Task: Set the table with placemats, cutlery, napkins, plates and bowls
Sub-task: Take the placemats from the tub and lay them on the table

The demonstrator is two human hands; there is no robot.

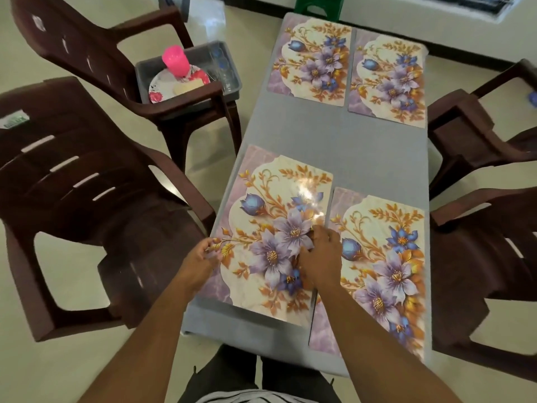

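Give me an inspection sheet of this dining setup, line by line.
Surface: grey table, bare in the middle.
Job's things: four floral placemats; far pair lie flat, near right placemat flat, near left placemat being positioned. Grey tub on a chair holds a floral plate, pink cup and glasses.
Clutter: nothing seen.
Hands: left hand grips the near left placemat's left edge; right hand holds its right edge.
Cables: nothing seen.
Surroundings: brown plastic chairs, green stool, tiled floor.
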